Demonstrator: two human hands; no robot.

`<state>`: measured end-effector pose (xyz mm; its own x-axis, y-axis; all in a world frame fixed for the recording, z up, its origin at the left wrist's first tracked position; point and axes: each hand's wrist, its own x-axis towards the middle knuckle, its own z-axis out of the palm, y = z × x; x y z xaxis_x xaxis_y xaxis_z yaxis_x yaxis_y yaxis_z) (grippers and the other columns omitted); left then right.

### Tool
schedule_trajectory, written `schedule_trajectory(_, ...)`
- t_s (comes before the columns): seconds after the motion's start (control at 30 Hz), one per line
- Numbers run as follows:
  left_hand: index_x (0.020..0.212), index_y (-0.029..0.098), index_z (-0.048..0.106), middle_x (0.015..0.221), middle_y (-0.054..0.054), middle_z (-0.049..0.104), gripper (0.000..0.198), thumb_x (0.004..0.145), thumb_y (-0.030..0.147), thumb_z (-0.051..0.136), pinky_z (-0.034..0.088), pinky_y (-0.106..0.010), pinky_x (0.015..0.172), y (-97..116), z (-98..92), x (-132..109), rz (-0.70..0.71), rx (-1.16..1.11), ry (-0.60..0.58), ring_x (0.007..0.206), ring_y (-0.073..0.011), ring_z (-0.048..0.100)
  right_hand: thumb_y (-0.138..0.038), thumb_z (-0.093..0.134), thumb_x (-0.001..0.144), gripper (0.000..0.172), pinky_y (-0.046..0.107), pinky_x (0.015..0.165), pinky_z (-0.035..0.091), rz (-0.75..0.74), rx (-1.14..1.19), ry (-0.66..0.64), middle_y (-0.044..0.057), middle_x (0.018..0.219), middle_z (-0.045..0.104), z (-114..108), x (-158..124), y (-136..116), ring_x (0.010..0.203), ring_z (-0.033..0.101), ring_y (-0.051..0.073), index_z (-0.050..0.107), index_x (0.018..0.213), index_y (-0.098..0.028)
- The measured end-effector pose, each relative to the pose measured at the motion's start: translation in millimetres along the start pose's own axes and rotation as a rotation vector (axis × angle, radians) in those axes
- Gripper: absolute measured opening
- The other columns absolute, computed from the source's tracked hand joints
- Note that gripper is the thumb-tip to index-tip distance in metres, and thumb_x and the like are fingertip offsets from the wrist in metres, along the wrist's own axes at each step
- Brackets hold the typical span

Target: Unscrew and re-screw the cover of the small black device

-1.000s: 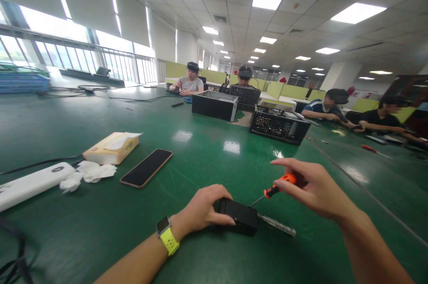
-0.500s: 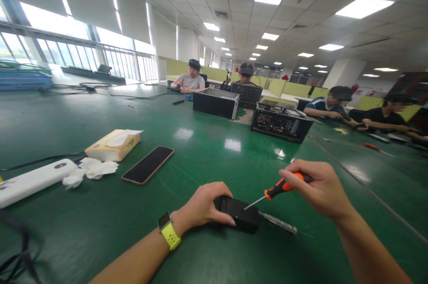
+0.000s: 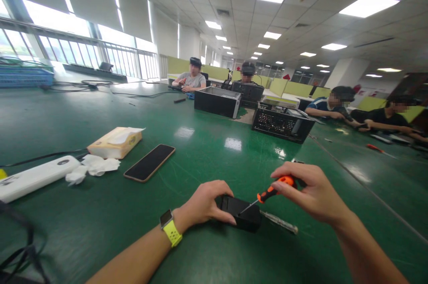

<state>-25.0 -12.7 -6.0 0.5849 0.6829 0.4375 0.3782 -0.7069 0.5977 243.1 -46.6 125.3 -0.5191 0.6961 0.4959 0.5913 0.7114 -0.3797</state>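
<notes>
My left hand (image 3: 209, 201), with a yellow-strapped watch on its wrist, grips the left end of a small black box (image 3: 249, 221) between thumb and fingers. The box lies on the green table (image 3: 187, 257); what kind of device it is I cannot make out. In my right hand (image 3: 309, 192) is an orange and black screwdriver (image 3: 267, 195), held by its handle and slanting down to the left. Its tip meets the top face of the box near my left thumb. Beside the box, to the right, lies a second screwdriver with a clear handle (image 3: 282, 223).
A phone (image 3: 150, 162), a tissue pack (image 3: 110, 148), crumpled tissues (image 3: 96, 166) and a white power strip (image 3: 40, 177) lie to the left. Black computer cases (image 3: 282, 124) stand farther back. Several people sit around the table. Another orange screwdriver (image 3: 374, 147) lies far right.
My right hand and the screwdriver have moved slightly left and down, and the tip now sits lower on the box. My left hand keeps its hold.
</notes>
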Motion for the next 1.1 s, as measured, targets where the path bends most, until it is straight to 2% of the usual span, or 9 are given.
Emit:
schedule_trajectory(0.1,0.093,0.017,0.066,0.088,-0.004,0.066,0.057,0.065,0.065,0.079,0.043,-0.027,0.071,-1.3,1.2,-0.4,0.007,-0.001,0.013,0.079,-0.0199,0.060,-0.036,0.063,0.089,0.021,0.025,0.059,0.048,-0.047,0.010,-0.026,0.005,0.088,0.074,-3.8,-2.9,-1.3,0.067,0.065,0.016,0.069,0.103,-0.021)
schedule_trajectory(0.27,0.092,0.017,0.067,0.087,-0.004,0.067,0.057,0.067,0.068,0.076,0.044,-0.027,0.072,-2.0,1.7,-0.3,-0.001,0.003,0.026,0.080,-0.0205,0.061,-0.034,0.062,0.090,0.017,0.023,0.054,0.045,-0.100,-0.082,-0.011,0.000,0.068,0.071,-1.0,-5.0,-0.3,0.053,0.061,0.012,0.071,0.094,-0.021)
schedule_trajectory(0.47,0.092,0.017,0.068,0.087,-0.004,0.067,0.057,0.066,0.066,0.078,0.044,-0.027,0.071,-2.0,1.7,0.4,0.003,0.006,0.023,0.079,-0.0203,0.060,-0.026,0.061,0.090,0.025,0.023,0.061,0.049,-0.117,-0.011,-0.033,0.004,0.092,0.073,-5.0,-4.1,-1.3,0.073,0.066,0.014,0.064,0.114,-0.021)
schedule_trajectory(0.63,0.092,0.017,0.068,0.087,-0.005,0.068,0.059,0.066,0.069,0.076,0.045,-0.027,0.071,-0.2,1.1,0.6,-0.006,0.014,0.014,0.079,-0.0205,0.061,-0.034,0.064,0.088,0.018,0.024,0.055,0.047,-0.082,-0.086,-0.013,0.001,0.070,0.070,-4.1,-4.2,0.5,0.057,0.062,0.013,0.071,0.098,-0.020)
schedule_trajectory(0.73,0.091,0.017,0.069,0.086,-0.005,0.068,0.059,0.066,0.070,0.075,0.045,-0.027,0.071,1.0,0.3,0.8,0.001,0.015,0.012,0.079,-0.0204,0.061,-0.031,0.061,0.091,0.020,0.026,0.063,0.050,-0.117,-0.063,-0.042,0.006,0.088,0.074,-4.0,-4.1,-1.0,0.071,0.066,0.016,0.069,0.106,-0.021)
schedule_trajectory(0.83,0.090,0.017,0.069,0.086,-0.005,0.068,0.059,0.065,0.070,0.075,0.045,-0.027,0.070,1.0,-0.2,0.8,0.010,0.016,0.014,0.078,-0.0203,0.061,-0.031,0.064,0.089,0.022,0.026,0.063,0.050,-0.127,-0.040,-0.065,0.005,0.089,0.074,-6.9,-4.0,-4.0,0.071,0.066,0.016,0.068,0.108,-0.022)
schedule_trajectory(0.9,0.091,0.017,0.069,0.085,-0.005,0.068,0.060,0.064,0.070,0.076,0.045,-0.027,0.070,0.4,-0.2,0.6,0.015,0.020,0.018,0.078,-0.0203,0.061,-0.034,0.065,0.088,0.016,0.025,0.058,0.047,-0.101,-0.050,-0.057,0.003,0.077,0.073,-8.4,-2.9,-2.4,0.064,0.064,0.015,0.072,0.096,-0.021)
schedule_trajectory(1.0,0.091,0.016,0.069,0.085,-0.004,0.068,0.058,0.063,0.066,0.079,0.045,-0.027,0.071,0.2,-0.2,0.4,0.024,0.028,0.020,0.078,-0.0204,0.062,-0.037,0.062,0.090,0.022,0.025,0.056,0.045,-0.007,-0.037,0.049,0.002,0.071,0.072,-5.0,-1.8,15.0,0.059,0.062,0.015,0.074,0.082,-0.020)
schedule_trajectory(1.1,0.093,0.016,0.069,0.088,-0.005,0.069,0.054,0.065,0.060,0.082,0.046,-0.028,0.073,1.3,-0.6,0.3,0.027,0.026,0.014,0.080,-0.0209,0.063,-0.044,0.061,0.089,0.031,0.026,0.052,0.046,0.228,-0.008,0.216,0.005,0.074,0.074,9.6,-10.4,51.6,0.057,0.062,0.017,0.076,0.092,-0.017)
